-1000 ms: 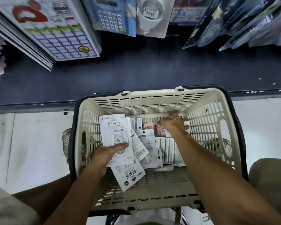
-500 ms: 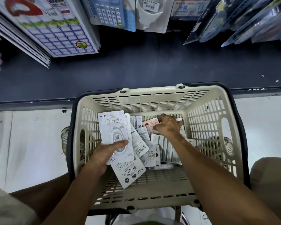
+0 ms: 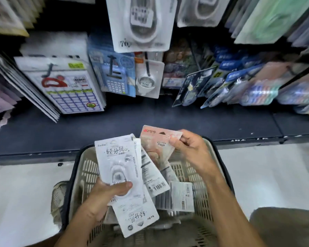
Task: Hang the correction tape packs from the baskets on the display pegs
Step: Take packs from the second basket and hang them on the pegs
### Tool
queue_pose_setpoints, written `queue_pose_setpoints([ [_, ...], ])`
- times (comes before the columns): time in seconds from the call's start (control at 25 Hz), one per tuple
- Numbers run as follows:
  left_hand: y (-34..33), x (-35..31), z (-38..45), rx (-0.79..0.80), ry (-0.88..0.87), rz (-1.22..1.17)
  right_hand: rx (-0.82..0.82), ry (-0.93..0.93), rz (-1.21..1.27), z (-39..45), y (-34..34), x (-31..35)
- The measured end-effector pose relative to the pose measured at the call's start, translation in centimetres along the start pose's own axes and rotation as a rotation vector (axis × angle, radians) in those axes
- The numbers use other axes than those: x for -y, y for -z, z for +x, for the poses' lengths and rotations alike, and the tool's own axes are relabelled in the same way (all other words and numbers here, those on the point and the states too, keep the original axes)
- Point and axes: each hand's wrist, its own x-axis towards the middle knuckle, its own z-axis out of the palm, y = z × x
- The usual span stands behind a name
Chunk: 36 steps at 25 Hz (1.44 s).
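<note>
My left hand (image 3: 107,195) grips a fanned stack of white correction tape packs (image 3: 118,163) above the cream plastic basket (image 3: 84,168), thumb pressed across the front pack. My right hand (image 3: 187,147) pinches a pink correction tape pack (image 3: 155,139) by its right edge, lifted over the basket's far rim. More packs (image 3: 180,198) lie inside the basket. White correction tape packs (image 3: 141,24) hang on the display pegs straight ahead, above a lower row.
A dark shelf ledge (image 3: 132,118) runs between the basket and the hanging goods. Calculators (image 3: 114,77), sticker sheets (image 3: 70,90) and blue packs (image 3: 221,82) hang on pegs. White floor lies either side of the basket. My knee (image 3: 284,227) is at lower right.
My right hand has lifted the pink pack out of the basket toward the shelf. My left hand rose with its stack. The view tilted up, showing more of the display.
</note>
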Motion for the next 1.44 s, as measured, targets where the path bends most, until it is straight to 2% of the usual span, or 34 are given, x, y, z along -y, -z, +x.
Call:
queue_pose_setpoints([
  [0.2,-3.9,-11.1,-3.4,0.214,-0.361,-0.14,-0.326,0.354,0.135,-0.6,5.7,16.0],
  [0.28,-6.6,-16.1,-5.3,0.335,-0.519,-0.104,-0.4,0.429,0.131,-0.8,9.2,21.7],
  [0.44,-11.0,-23.9,-8.4,0.388,-0.749,0.049,-0.625,0.501,-0.019,-1.2,15.2,29.8],
  [0.56,-13.2,-27.2,-9.6,0.404,-0.819,0.06,-0.761,0.411,-0.159,-0.4,17.5,30.8],
  [0.8,-15.1,-31.1,-10.0,0.486,-0.809,-0.019,-0.775,0.325,-0.332,0.8,18.0,30.5],
  [0.88,-14.9,-31.6,-9.9,0.509,-0.795,-0.017,-0.888,0.277,-0.538,0.8,17.3,30.0],
  [0.96,-14.6,-32.0,-9.9,0.524,-0.781,-0.005,-0.998,0.37,-0.794,0.4,15.3,29.8],
  [1.0,-14.5,-32.1,-9.9,0.533,-0.766,-0.003,-0.93,0.441,-0.787,0.2,14.4,29.8],
  [1.04,-14.4,-32.1,-9.7,0.542,-0.752,-0.003,-0.724,0.435,-0.626,-0.3,13.4,29.8],
  [1.12,-14.6,-31.9,-9.3,0.562,-0.715,0.001,-0.007,0.168,-0.026,-1.5,11.2,29.7],
  [1.16,-14.8,-31.8,-9.2,0.572,-0.689,0.0,0.269,0.011,0.159,-2.4,10.0,29.1],
  [1.2,-15.0,-31.8,-9.1,0.57,-0.663,-0.007,0.41,-0.067,0.258,-2.9,9.1,28.5],
  [1.24,-15.2,-31.9,-9.0,0.552,-0.641,-0.028,0.433,-0.082,0.303,-3.0,8.5,27.8],
  [1.32,-15.5,-31.9,-8.7,0.497,-0.623,-0.086,0.263,-0.034,0.304,-2.9,8.0,26.9],
  [1.4,-15.6,-32.2,-8.7,0.44,-0.623,-0.104,-0.101,0.126,0.157,-3.4,8.9,27.0],
  [1.44,-15.5,-32.3,-8.8,0.406,-0.626,-0.103,-0.324,0.223,0.004,-3.9,9.5,27.1],
])
